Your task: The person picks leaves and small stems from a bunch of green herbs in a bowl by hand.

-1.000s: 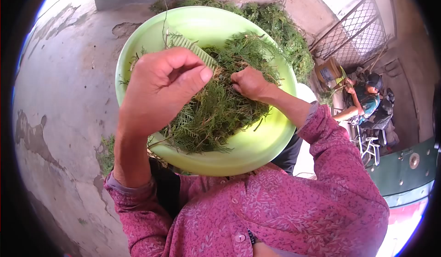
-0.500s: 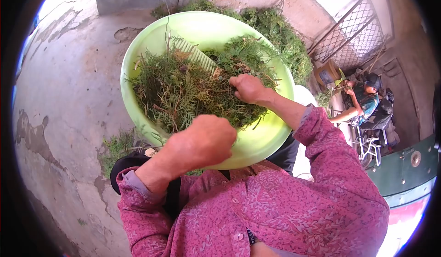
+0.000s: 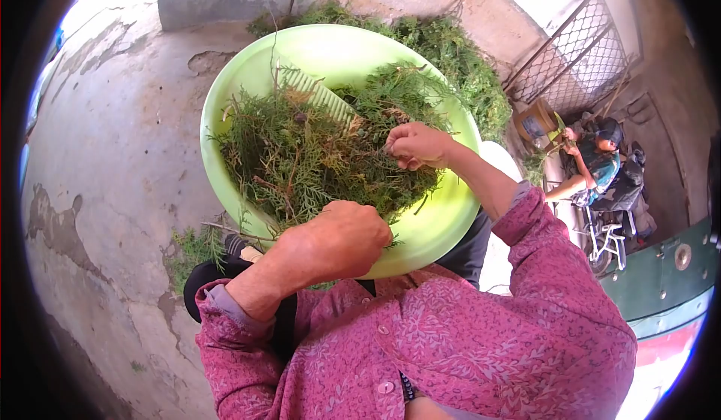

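A pale green plastic basin rests at my lap, heaped with cut evergreen sprigs that look like cypress. My left hand is a fist over the near rim, back of the hand up. A thin twig shows left of its wrist and a bit of green pokes out past the knuckles. My right hand is above the right side of the heap, thumb and fingers pinched together. What sits between those fingertips is too small to name. A ribbed strip of the basin's inside shows between the sprigs.
More cut greenery lies behind the basin along the wall, and a small bunch is on the concrete floor at left. Another person sits at right, near a bucket and a metal mesh gate.
My left fist has come down slightly and stopped blurring. My right hand has lifted a little to the right, its fingertips now showing in a pinch. The basin has shifted slightly.
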`<action>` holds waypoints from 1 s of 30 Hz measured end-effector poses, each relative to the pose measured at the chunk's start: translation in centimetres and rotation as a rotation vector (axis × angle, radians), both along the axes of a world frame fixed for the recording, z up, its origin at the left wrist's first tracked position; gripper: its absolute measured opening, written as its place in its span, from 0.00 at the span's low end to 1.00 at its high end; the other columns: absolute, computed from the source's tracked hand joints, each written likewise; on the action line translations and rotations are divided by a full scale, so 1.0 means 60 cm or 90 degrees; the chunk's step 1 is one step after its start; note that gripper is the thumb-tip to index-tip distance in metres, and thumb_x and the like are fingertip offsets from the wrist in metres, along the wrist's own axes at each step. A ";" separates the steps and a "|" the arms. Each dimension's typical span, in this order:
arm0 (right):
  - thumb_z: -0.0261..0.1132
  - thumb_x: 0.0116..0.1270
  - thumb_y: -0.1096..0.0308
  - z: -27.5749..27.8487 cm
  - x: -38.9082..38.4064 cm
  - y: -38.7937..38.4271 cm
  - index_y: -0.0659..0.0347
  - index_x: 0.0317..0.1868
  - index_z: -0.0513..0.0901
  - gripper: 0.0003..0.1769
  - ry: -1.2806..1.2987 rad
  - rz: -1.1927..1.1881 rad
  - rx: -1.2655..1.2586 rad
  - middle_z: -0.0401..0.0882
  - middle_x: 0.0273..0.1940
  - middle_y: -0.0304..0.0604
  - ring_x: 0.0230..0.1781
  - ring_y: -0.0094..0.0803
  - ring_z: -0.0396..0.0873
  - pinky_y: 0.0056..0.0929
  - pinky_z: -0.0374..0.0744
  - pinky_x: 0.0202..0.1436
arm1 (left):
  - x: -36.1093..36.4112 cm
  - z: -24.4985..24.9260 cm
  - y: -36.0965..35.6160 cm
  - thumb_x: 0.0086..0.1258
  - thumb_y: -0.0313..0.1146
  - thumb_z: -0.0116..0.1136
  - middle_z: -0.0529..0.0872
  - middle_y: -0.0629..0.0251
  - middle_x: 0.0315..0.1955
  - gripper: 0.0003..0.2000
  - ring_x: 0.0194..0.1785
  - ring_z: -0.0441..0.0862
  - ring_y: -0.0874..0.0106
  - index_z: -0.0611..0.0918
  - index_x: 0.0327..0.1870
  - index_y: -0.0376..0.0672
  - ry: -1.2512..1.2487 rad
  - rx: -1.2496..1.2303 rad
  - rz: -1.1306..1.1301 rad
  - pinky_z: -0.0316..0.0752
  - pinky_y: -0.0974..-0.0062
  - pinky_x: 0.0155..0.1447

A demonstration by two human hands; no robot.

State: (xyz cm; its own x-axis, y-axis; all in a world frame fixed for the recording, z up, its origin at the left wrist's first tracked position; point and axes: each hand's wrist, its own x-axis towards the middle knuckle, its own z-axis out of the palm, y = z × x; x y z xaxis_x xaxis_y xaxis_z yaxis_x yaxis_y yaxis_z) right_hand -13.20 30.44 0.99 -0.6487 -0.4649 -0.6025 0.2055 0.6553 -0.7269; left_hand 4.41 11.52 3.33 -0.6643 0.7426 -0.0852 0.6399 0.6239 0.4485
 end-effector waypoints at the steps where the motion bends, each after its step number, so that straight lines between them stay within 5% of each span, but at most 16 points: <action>1: 0.60 0.56 0.70 0.001 0.001 -0.002 0.59 0.34 0.76 0.05 -0.002 0.001 0.001 0.77 0.29 0.38 0.24 0.22 0.76 0.21 0.72 0.21 | -0.002 0.001 0.001 0.59 0.34 0.49 0.80 0.55 0.23 0.08 0.29 0.80 0.55 0.80 0.27 0.41 -0.002 0.001 0.001 0.74 0.59 0.33; 3: 0.56 0.59 0.73 0.001 0.008 -0.009 0.60 0.37 0.75 0.06 -0.122 -0.011 -0.132 0.76 0.31 0.37 0.25 0.21 0.76 0.18 0.73 0.23 | -0.005 0.000 0.005 0.58 0.33 0.50 0.81 0.55 0.24 0.08 0.31 0.80 0.55 0.79 0.28 0.40 0.006 -0.012 -0.003 0.74 0.59 0.33; 7: 0.57 0.61 0.72 -0.016 0.023 -0.053 0.61 0.36 0.75 0.04 -0.088 0.045 -0.123 0.76 0.29 0.36 0.25 0.20 0.76 0.18 0.72 0.22 | -0.010 -0.006 0.013 0.58 0.33 0.50 0.81 0.54 0.24 0.08 0.31 0.80 0.55 0.79 0.29 0.40 0.008 0.002 0.007 0.75 0.59 0.34; 11: 0.61 0.59 0.70 -0.064 0.002 -0.065 0.65 0.36 0.79 0.07 0.228 0.199 0.039 0.78 0.26 0.37 0.25 0.20 0.77 0.21 0.75 0.24 | -0.012 -0.006 0.012 0.58 0.33 0.50 0.81 0.53 0.24 0.08 0.31 0.80 0.54 0.79 0.30 0.39 -0.003 -0.008 0.004 0.75 0.59 0.34; 16: 0.64 0.48 0.73 -0.078 0.011 -0.074 0.66 0.34 0.79 0.11 0.509 0.317 0.032 0.79 0.26 0.50 0.27 0.36 0.80 0.32 0.77 0.31 | -0.015 -0.013 0.014 0.58 0.33 0.50 0.81 0.53 0.24 0.08 0.31 0.81 0.54 0.79 0.29 0.39 0.001 -0.005 0.012 0.75 0.59 0.34; 20: 0.65 0.47 0.72 -0.069 0.034 -0.077 0.65 0.32 0.78 0.10 0.498 0.346 0.015 0.78 0.27 0.52 0.29 0.42 0.80 0.35 0.76 0.34 | -0.016 -0.013 0.015 0.58 0.34 0.50 0.81 0.53 0.24 0.09 0.30 0.81 0.54 0.79 0.30 0.38 0.003 0.005 0.012 0.74 0.59 0.34; 23: 0.64 0.49 0.71 -0.071 0.033 -0.079 0.66 0.29 0.77 0.08 0.543 0.398 0.079 0.79 0.26 0.50 0.29 0.35 0.81 0.32 0.77 0.32 | -0.016 -0.014 0.014 0.59 0.34 0.50 0.81 0.53 0.23 0.09 0.29 0.80 0.54 0.79 0.29 0.38 0.012 0.008 0.017 0.74 0.59 0.33; 25: 0.62 0.54 0.72 -0.050 0.033 -0.082 0.64 0.31 0.76 0.05 0.200 0.240 0.072 0.80 0.27 0.45 0.29 0.28 0.81 0.28 0.77 0.29 | -0.013 -0.014 0.013 0.59 0.34 0.50 0.81 0.54 0.23 0.09 0.29 0.80 0.54 0.79 0.29 0.38 0.019 0.016 0.021 0.74 0.59 0.33; 26: 0.62 0.54 0.72 -0.042 0.031 -0.077 0.64 0.31 0.76 0.05 0.202 0.239 0.072 0.80 0.27 0.45 0.29 0.28 0.81 0.28 0.77 0.29 | -0.012 -0.012 0.013 0.59 0.34 0.50 0.81 0.54 0.24 0.09 0.30 0.81 0.54 0.79 0.30 0.39 0.012 0.005 0.025 0.75 0.60 0.34; 28: 0.60 0.57 0.73 -0.025 0.025 -0.061 0.61 0.35 0.75 0.05 -0.081 0.032 -0.078 0.81 0.31 0.41 0.30 0.24 0.80 0.23 0.76 0.26 | -0.013 -0.009 0.012 0.59 0.35 0.50 0.81 0.54 0.25 0.09 0.31 0.81 0.55 0.79 0.31 0.39 0.009 -0.003 0.027 0.75 0.62 0.36; 30: 0.59 0.58 0.74 -0.004 0.020 -0.046 0.61 0.37 0.74 0.06 -0.128 -0.021 -0.164 0.80 0.33 0.41 0.30 0.25 0.80 0.20 0.76 0.25 | -0.011 -0.005 -0.002 0.58 0.36 0.54 0.80 0.56 0.28 0.09 0.34 0.80 0.57 0.79 0.33 0.41 0.067 -0.019 0.059 0.75 0.64 0.39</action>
State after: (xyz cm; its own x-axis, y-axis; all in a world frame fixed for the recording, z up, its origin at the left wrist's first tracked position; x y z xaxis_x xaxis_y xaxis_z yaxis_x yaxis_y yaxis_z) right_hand -12.02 27.67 0.72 -0.5465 -0.5992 -0.5851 0.3794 0.4457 -0.8108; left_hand 3.76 11.42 3.01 -0.7362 0.6759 -0.0335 0.6214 0.6948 0.3622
